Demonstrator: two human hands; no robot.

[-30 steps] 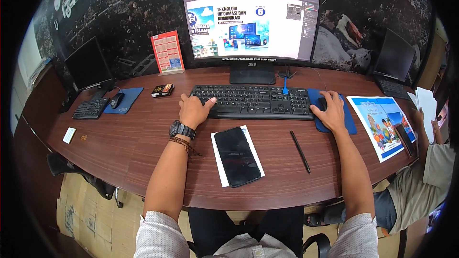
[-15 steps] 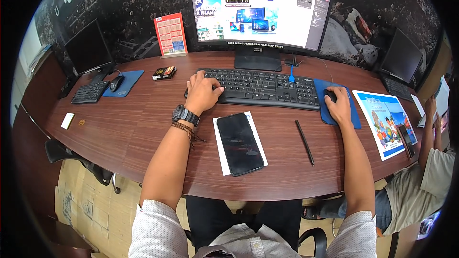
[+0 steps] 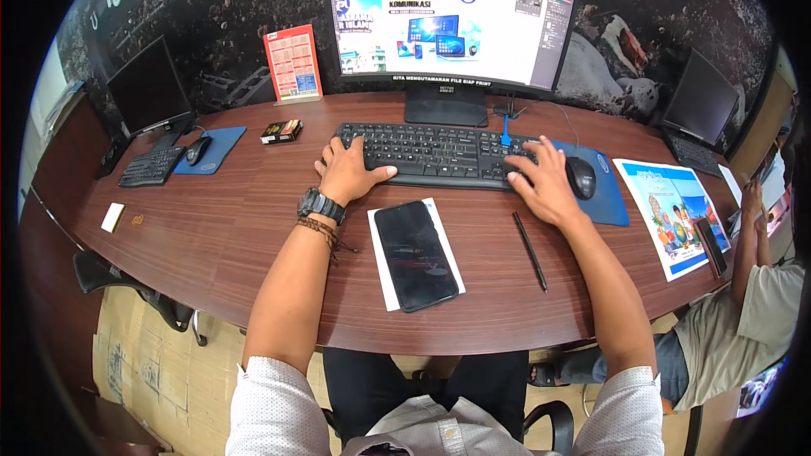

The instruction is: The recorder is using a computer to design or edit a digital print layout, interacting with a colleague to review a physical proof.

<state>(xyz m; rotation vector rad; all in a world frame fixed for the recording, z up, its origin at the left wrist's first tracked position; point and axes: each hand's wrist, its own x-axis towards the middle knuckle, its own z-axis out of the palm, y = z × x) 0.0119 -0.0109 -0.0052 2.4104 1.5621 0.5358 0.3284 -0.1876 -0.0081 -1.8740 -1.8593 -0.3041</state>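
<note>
The black keyboard (image 3: 439, 152) lies on the desk (image 3: 279, 287), before the monitor (image 3: 448, 21). Its long axis runs left to right, the right end slightly nearer; its near edge faces the person. The left hand (image 3: 346, 172) is spread, empty, at the left keys. The right hand (image 3: 545, 182), also wide and empty, is over the right keys, just left of the mouse (image 3: 580, 177).

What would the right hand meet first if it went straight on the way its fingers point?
Probably the right end of the black computer keyboard; the right hand overlaps it in view, but whether the fingertips touch keys is unclear.
</note>
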